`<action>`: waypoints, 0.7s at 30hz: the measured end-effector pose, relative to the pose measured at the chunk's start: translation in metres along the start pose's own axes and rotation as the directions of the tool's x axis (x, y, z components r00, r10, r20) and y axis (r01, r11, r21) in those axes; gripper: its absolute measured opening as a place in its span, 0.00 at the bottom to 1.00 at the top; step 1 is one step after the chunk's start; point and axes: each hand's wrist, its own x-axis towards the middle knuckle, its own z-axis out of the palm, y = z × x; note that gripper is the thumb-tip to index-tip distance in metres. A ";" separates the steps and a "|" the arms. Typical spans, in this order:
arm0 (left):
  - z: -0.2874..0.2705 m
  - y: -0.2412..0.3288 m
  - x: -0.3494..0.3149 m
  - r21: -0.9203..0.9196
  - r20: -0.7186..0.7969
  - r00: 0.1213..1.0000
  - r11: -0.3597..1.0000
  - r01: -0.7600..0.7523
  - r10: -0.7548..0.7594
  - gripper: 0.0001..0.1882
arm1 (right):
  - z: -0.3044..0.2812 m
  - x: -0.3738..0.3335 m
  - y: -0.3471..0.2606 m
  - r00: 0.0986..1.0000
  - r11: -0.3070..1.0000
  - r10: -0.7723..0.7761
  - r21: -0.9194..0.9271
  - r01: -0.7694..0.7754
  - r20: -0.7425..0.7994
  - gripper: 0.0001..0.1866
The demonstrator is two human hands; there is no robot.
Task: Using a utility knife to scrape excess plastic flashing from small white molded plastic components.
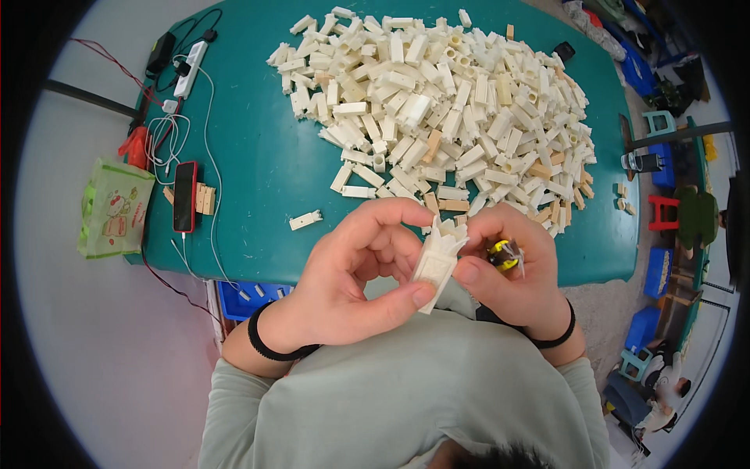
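Pale-green shirt (375, 391) filled bottom centre as left fingers (410, 298) gripped a cream block (436, 270) mid-frame, its long axis slanting up-right beside right fingers (486, 283) clasping a yellow-black tool (502, 253).

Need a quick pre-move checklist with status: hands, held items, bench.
1. Left hand grips cream, rectangular, plastic-looking piece, jagged end up: ok.
2. Right hand holds small yellow-and-black tool: ok.
3. Tool's working end identifiable: cannot tell, fingers partly hide it.
4. Loose cream pieces all in the heap: not ok, one stray piece lies apart.
5. Red-edged black phone apart from both hands: ok.
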 end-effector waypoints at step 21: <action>0.009 0.018 -0.003 -0.070 -0.004 1.000 0.998 0.006 -0.006 0.30 | -0.004 -0.005 0.003 0.935 0.748 -0.355 -0.598 0.288 0.007 0.14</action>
